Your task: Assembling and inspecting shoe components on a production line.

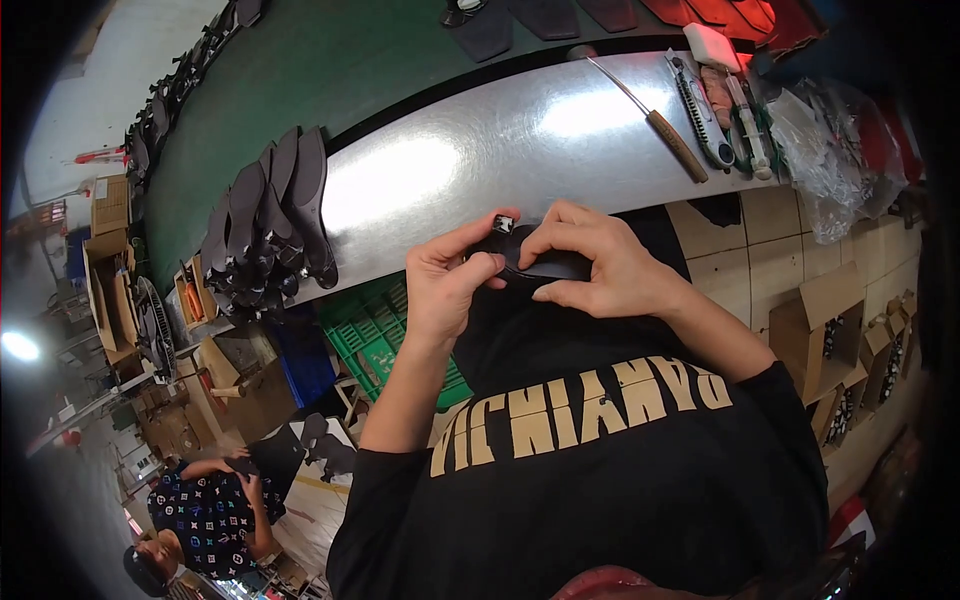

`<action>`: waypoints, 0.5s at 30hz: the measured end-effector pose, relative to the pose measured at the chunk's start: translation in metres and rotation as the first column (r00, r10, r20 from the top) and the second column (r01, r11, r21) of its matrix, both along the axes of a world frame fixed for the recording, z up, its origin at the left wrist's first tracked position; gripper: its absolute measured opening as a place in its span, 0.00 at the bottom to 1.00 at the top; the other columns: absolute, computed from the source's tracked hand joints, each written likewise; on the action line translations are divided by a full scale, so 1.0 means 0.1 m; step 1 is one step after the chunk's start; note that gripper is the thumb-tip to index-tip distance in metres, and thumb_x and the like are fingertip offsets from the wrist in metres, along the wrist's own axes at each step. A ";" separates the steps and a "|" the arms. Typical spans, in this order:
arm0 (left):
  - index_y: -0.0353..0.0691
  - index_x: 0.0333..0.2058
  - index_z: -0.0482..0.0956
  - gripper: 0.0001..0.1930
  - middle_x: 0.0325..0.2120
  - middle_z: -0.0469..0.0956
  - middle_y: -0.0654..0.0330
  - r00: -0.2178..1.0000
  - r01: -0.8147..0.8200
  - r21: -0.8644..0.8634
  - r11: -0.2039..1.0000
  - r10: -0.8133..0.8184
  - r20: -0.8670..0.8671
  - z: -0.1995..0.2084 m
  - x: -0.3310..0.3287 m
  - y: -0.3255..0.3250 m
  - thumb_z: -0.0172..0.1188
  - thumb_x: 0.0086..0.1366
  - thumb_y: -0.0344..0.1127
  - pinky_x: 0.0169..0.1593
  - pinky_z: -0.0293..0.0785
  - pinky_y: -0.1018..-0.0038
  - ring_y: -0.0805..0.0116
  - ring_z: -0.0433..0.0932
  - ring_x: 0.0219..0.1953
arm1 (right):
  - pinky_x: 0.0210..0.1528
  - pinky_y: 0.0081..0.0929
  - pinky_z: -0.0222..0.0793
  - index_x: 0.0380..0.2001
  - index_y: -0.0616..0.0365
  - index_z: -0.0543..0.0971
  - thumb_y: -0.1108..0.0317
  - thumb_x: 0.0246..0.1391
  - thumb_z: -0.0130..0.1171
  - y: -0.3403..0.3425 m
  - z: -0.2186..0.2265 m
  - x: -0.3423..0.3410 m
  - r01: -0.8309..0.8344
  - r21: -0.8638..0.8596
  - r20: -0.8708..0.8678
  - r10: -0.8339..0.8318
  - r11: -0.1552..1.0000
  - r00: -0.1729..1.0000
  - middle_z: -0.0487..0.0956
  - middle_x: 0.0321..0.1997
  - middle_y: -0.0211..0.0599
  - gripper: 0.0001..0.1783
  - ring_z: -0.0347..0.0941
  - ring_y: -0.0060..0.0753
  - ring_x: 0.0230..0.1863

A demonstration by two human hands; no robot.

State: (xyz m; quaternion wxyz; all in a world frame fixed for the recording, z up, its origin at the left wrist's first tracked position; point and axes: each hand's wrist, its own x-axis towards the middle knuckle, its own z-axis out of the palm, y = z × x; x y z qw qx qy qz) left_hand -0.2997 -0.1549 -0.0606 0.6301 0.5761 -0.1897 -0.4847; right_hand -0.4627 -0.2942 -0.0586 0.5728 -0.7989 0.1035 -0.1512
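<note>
Dark sandal is half hidden: right hand covers much of its top, left hand wraps the other end. Strap layout can't be made out, black on black against the shirt. Small shiny ornament does show, right by the left fingertips. Some left fingers are behind the sandal, only partly seen.

Sandal is up in the hands, just off the counter's near edge, about mid-length, shirt side. Long axis roughly side to side, along that edge; ornament end left, other end running into the right palm.

Left forearm comes up from below, hand upright, thumb and index pinching the ornament end. Right forearm angles in from lower right, index curled with its tip on the sandal, thumb stretched out underneath, gripping between them.

Pile of dark soles at counter's left end, near edge. Awl slants across the right part, handle toward near edge.
</note>
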 end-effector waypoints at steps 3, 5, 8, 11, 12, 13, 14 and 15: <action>0.31 0.47 0.80 0.20 0.44 0.81 0.52 1.000 0.017 0.043 0.999 -0.018 0.006 0.03 0.01 -0.03 0.56 0.54 0.16 0.30 0.79 0.83 0.73 0.81 0.36 | 0.38 0.31 0.68 0.34 0.51 0.79 0.68 0.38 0.70 0.03 -0.04 0.00 0.032 -0.038 0.008 -0.032 0.999 0.999 0.72 0.33 0.33 0.16 0.72 0.37 0.35; 0.31 0.47 0.80 0.19 0.44 0.81 0.52 1.000 0.014 0.046 0.999 -0.014 0.007 0.05 0.01 -0.04 0.56 0.54 0.16 0.30 0.80 0.83 0.74 0.81 0.36 | 0.37 0.31 0.68 0.33 0.51 0.79 0.68 0.39 0.70 0.04 -0.04 0.01 0.050 -0.053 0.002 -0.050 0.997 0.999 0.72 0.32 0.32 0.15 0.72 0.37 0.35; 0.31 0.47 0.80 0.19 0.45 0.80 0.52 1.000 0.007 0.035 0.999 -0.008 0.029 0.07 -0.01 -0.06 0.55 0.55 0.16 0.30 0.80 0.83 0.74 0.81 0.36 | 0.36 0.31 0.68 0.33 0.50 0.78 0.68 0.39 0.70 0.05 -0.05 0.01 0.076 -0.075 -0.002 -0.077 0.994 0.997 0.72 0.32 0.32 0.14 0.72 0.36 0.34; 0.30 0.47 0.79 0.19 0.45 0.80 0.52 0.997 0.004 0.017 1.000 -0.005 0.071 0.06 -0.03 -0.07 0.55 0.55 0.16 0.31 0.80 0.83 0.74 0.80 0.36 | 0.35 0.31 0.68 0.32 0.50 0.78 0.68 0.39 0.69 0.06 -0.07 0.02 0.094 -0.101 0.002 -0.094 0.990 0.996 0.72 0.31 0.32 0.14 0.72 0.36 0.34; 0.30 0.47 0.79 0.19 0.45 0.80 0.52 0.996 0.005 0.014 1.000 -0.006 0.091 0.06 -0.03 -0.08 0.55 0.55 0.16 0.30 0.80 0.83 0.75 0.80 0.36 | 0.35 0.31 0.68 0.32 0.50 0.78 0.68 0.39 0.69 0.06 -0.08 0.02 0.103 -0.120 0.003 -0.103 0.987 0.995 0.72 0.31 0.32 0.13 0.72 0.36 0.33; 0.30 0.47 0.79 0.19 0.45 0.80 0.52 0.996 0.004 0.014 1.000 -0.006 0.091 0.07 -0.04 -0.08 0.55 0.55 0.16 0.30 0.80 0.83 0.75 0.80 0.36 | 0.35 0.31 0.68 0.32 0.50 0.78 0.68 0.39 0.69 0.06 -0.09 0.02 0.103 -0.120 0.003 -0.103 0.987 0.995 0.72 0.31 0.32 0.13 0.72 0.36 0.33; 0.30 0.47 0.79 0.19 0.45 0.80 0.52 0.996 -0.003 0.019 1.000 0.002 0.095 0.08 -0.04 -0.09 0.55 0.55 0.16 0.30 0.80 0.83 0.74 0.80 0.36 | 0.35 0.31 0.68 0.32 0.49 0.79 0.68 0.39 0.69 0.07 -0.11 0.03 0.120 -0.149 0.025 -0.117 0.982 0.993 0.72 0.31 0.33 0.13 0.72 0.37 0.33; 0.30 0.47 0.79 0.19 0.45 0.80 0.52 0.995 -0.010 0.023 1.000 0.008 0.097 0.09 -0.05 -0.10 0.55 0.54 0.16 0.29 0.80 0.83 0.74 0.80 0.36 | 0.34 0.31 0.68 0.32 0.49 0.79 0.68 0.39 0.69 0.07 -0.12 0.03 0.139 -0.177 0.047 -0.132 0.974 0.990 0.71 0.31 0.33 0.13 0.72 0.37 0.33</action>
